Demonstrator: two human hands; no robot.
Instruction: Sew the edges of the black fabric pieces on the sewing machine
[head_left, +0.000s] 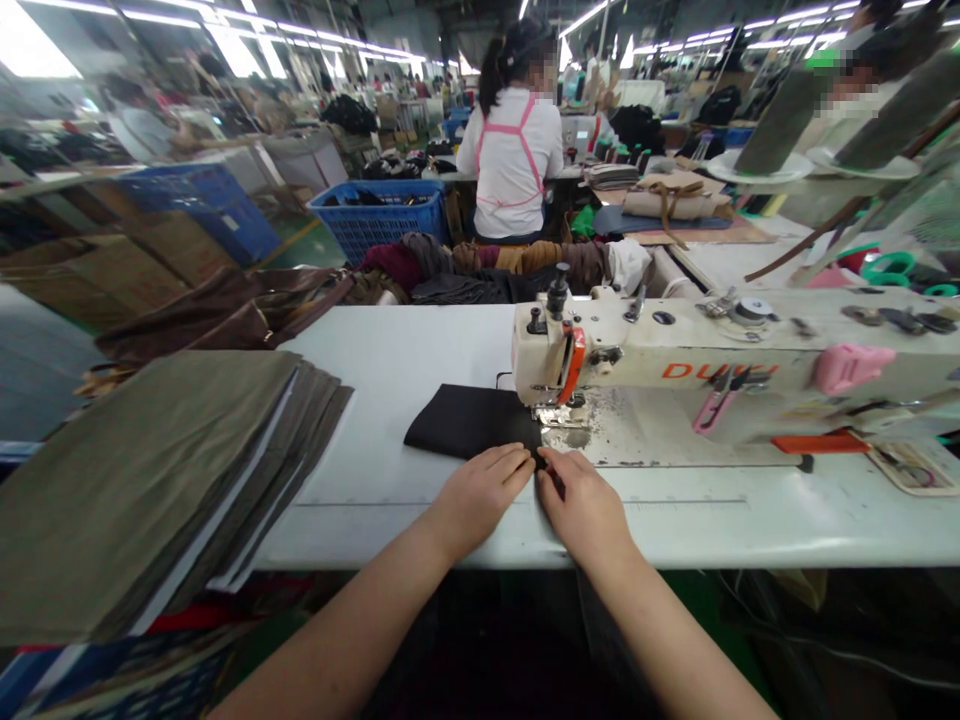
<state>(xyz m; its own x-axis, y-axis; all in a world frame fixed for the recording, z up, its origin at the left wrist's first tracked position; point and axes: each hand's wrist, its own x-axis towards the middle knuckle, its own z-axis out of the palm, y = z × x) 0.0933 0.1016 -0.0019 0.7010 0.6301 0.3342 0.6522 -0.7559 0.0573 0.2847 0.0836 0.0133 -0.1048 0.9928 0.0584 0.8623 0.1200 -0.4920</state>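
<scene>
A black fabric piece (465,418) lies flat on the white sewing table (420,350), its right end under the presser foot (559,410) of a cream sewing machine (675,365). My left hand (480,492) rests on the near edge of the fabric, fingers stretched flat and close together. My right hand (581,500) lies beside it, fingertips pressing the fabric's near right corner just before the presser foot. Both hands hold the cloth down against the table.
A thick stack of olive-brown fabric panels (150,470) sits at the left. Brown garments (225,310) pile behind it. A blue basket (382,215) and a seated person in white (514,150) are beyond the table. Pink snips (716,400) rest on the machine.
</scene>
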